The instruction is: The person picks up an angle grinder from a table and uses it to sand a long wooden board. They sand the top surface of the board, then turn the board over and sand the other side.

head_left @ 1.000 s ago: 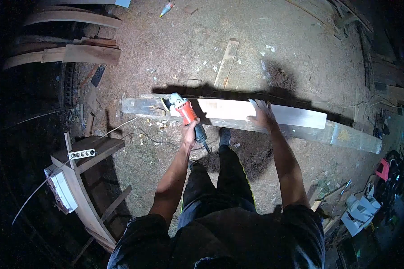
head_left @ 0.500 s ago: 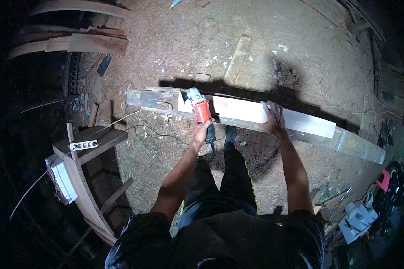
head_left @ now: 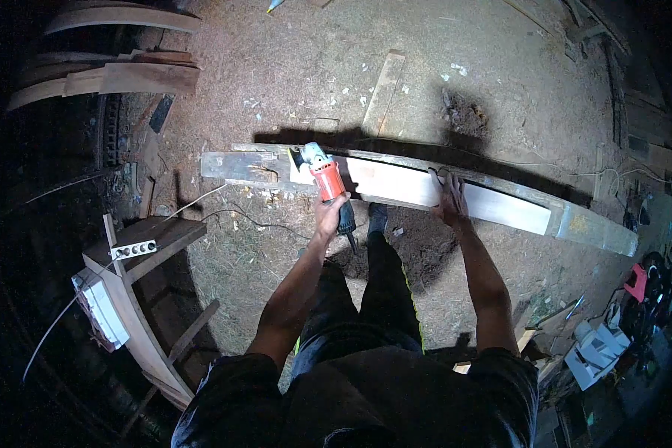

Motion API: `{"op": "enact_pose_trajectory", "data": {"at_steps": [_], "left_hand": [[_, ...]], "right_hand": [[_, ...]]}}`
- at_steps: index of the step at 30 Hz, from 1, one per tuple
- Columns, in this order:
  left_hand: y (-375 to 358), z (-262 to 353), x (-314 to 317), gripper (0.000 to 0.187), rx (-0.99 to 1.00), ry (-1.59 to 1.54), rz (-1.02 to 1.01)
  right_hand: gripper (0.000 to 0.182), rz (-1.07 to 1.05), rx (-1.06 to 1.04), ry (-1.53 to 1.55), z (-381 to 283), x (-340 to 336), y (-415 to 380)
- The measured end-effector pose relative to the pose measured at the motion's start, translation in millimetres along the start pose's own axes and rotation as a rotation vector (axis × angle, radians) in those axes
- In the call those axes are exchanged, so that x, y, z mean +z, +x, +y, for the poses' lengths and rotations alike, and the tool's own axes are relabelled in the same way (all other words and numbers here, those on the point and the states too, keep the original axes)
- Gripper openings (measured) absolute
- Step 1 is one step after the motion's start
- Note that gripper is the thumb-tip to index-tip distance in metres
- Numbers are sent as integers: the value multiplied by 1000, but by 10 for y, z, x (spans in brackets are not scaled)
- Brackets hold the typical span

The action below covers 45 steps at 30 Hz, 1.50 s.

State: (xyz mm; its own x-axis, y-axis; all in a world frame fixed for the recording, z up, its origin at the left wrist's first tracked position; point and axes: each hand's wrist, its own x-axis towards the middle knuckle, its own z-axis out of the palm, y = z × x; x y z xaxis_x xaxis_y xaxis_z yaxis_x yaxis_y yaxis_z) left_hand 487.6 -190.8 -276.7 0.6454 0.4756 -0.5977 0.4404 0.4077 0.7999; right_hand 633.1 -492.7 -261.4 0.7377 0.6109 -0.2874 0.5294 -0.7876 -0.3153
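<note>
Clasping a red angle grinder (head_left: 327, 179) over the left end of a pale board (head_left: 396, 184), a person's left hand (head_left: 331, 215) had its grip closed around the tool. The right hand (head_left: 451, 203) rested right of the board's middle, its grip impossible to judge. Beneath the board lay a weathered plank (head_left: 599, 230).

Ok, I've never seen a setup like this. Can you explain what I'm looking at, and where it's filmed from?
There is no machine arm here: a person works with bare hands, filmed by a camera worn on the head, looking forward and down. The left hand holds a red-bodied angle grinder. The right hand is on a pale board; whether it grips or just rests is unclear. That board lies on a longer, weathered plank. A power strip shows off to the left.
</note>
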Motion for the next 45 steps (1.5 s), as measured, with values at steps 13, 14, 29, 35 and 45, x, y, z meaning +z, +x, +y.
{"op": "enact_pose_trajectory", "data": {"at_steps": [13,14,29,35,45], "left_hand": [[-232,29,-274,28,14,-110,-40],[-247,17,-303,29,2,-129,-43],[-429,32,-308,31,-144,-132,-68],[-762,347,-21,39,-521,-196,-416],[-1295,470,393,54,-458,100,-688]], "right_hand": [[95,59,-106,45,-531,81,406],[95,57,-111,41,-523,79,391],[93,294,-26,131,-964,-20,295],[63,-238,415,1708,-1671,30,-42],[43,182,351,1753,-1745,-136,-595]]}}
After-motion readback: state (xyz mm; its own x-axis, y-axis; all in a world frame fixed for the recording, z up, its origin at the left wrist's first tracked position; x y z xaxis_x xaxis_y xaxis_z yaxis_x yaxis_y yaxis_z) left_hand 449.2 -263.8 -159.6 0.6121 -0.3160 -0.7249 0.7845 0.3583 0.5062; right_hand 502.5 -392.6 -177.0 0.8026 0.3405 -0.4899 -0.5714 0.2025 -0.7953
